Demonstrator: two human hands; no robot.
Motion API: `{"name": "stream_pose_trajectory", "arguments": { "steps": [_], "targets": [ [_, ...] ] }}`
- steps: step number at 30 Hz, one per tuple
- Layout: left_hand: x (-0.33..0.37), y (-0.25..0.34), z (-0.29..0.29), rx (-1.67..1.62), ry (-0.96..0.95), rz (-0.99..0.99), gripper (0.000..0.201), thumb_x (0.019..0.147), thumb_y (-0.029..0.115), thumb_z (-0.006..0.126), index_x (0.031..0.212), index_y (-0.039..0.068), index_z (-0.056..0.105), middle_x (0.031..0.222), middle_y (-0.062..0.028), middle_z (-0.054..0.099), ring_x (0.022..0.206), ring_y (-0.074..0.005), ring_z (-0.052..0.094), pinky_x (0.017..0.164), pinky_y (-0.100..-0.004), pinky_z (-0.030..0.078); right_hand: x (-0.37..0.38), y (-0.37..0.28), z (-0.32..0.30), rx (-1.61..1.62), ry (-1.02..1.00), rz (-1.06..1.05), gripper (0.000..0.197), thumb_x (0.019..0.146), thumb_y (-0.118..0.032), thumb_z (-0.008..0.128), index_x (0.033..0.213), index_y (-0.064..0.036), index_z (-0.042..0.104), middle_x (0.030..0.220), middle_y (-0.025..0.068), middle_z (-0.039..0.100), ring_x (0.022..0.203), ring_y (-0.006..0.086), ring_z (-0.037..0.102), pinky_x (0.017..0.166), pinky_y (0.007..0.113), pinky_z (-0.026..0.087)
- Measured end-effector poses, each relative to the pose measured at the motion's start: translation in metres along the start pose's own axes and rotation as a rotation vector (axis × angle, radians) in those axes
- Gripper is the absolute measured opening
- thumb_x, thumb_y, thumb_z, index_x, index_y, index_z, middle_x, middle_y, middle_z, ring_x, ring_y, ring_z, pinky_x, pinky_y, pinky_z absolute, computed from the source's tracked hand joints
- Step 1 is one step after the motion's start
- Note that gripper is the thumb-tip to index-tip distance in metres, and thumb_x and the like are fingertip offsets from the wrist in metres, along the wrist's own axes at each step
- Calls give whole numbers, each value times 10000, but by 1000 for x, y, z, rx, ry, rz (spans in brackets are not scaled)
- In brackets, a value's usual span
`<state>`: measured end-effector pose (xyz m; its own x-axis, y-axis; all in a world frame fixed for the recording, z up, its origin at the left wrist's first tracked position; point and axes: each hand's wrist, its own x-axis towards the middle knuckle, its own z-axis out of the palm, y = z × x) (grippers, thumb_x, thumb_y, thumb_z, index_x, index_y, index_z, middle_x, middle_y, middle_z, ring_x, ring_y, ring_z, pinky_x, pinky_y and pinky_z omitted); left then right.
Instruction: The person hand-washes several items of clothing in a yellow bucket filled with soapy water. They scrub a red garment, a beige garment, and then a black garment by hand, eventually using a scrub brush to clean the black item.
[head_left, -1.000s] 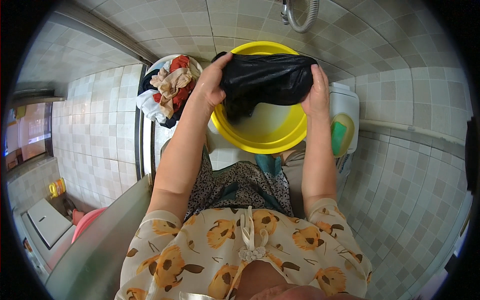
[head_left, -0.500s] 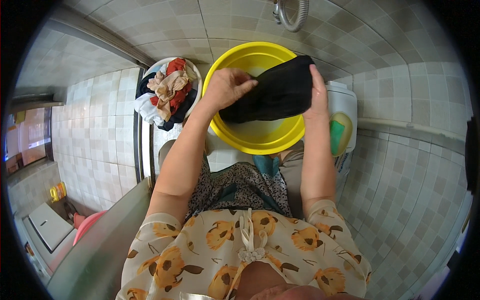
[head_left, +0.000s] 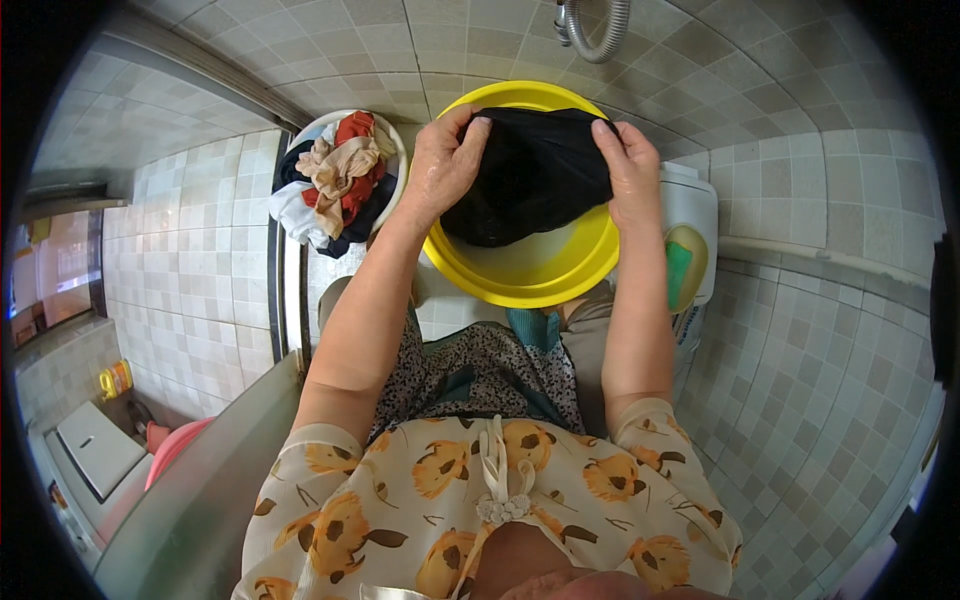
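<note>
A black cloth garment is stretched between my two hands over a yellow plastic basin. Its exact kind does not show. My left hand pinches the upper left corner, thumb on top. At the upper right corner my right hand grips the edge between thumb and fingers. The lower part of the cloth sags into the basin, where some whitish, cloudy water shows. The cloth hides much of the basin's inside.
Left of the basin, a white tub holds heaped clothes in beige, red, white and dark colours. To the right stands a white container bearing an oval dish with a green item. A metal hose hangs on the tiled wall.
My left hand has moved up and taken hold of the garment's upper left corner. The cloth now spreads wider between both hands, and my right hand's thumb has come over its edge.
</note>
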<state>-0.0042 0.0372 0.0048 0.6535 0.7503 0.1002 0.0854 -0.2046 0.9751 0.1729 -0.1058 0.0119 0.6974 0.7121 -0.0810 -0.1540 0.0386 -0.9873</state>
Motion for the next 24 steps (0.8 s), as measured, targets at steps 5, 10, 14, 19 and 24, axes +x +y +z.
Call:
{"name": "stream_pose_trajectory", "arguments": {
  "steps": [5,10,14,19,24],
  "targets": [
    [-5,7,3,11,162,126,215,931,167,529,915,-36,600,682,31,508,645,-58,422,568,-221,380,3,19,1,-654,114,-198,404,775,-315,729,1009,-10,608,848,92,646,699,144,603,661,280,493],
    [-21,20,-1,85,230,124,199,904,145,556,840,-40,594,615,4,496,592,-62,426,535,-243,401,-23,30,32,-609,-99,-345,192,774,-212,674,840,-34,641,757,144,633,669,278,620,636,359,494],
    [-28,45,-1,-61,259,102,217,935,144,521,838,-34,601,656,44,517,610,-41,427,543,-218,394,-51,51,73,-697,-407,-295,163,782,-160,581,816,-15,649,806,200,627,768,368,613,688,432,496],
    [-32,97,-1,-48,238,193,215,935,143,517,876,-47,599,700,31,557,640,-49,455,577,-220,412,-34,166,39,-1272,-544,-734,176,768,-127,516,817,-5,632,733,185,626,673,394,594,672,457,499],
    [-26,91,-41,-151,381,168,238,933,164,506,848,-35,605,667,38,540,607,-52,449,523,-217,379,-70,92,51,-1386,-129,-472,169,788,-78,515,878,-59,656,936,126,607,1024,293,504,819,388,450]
  ]
}}
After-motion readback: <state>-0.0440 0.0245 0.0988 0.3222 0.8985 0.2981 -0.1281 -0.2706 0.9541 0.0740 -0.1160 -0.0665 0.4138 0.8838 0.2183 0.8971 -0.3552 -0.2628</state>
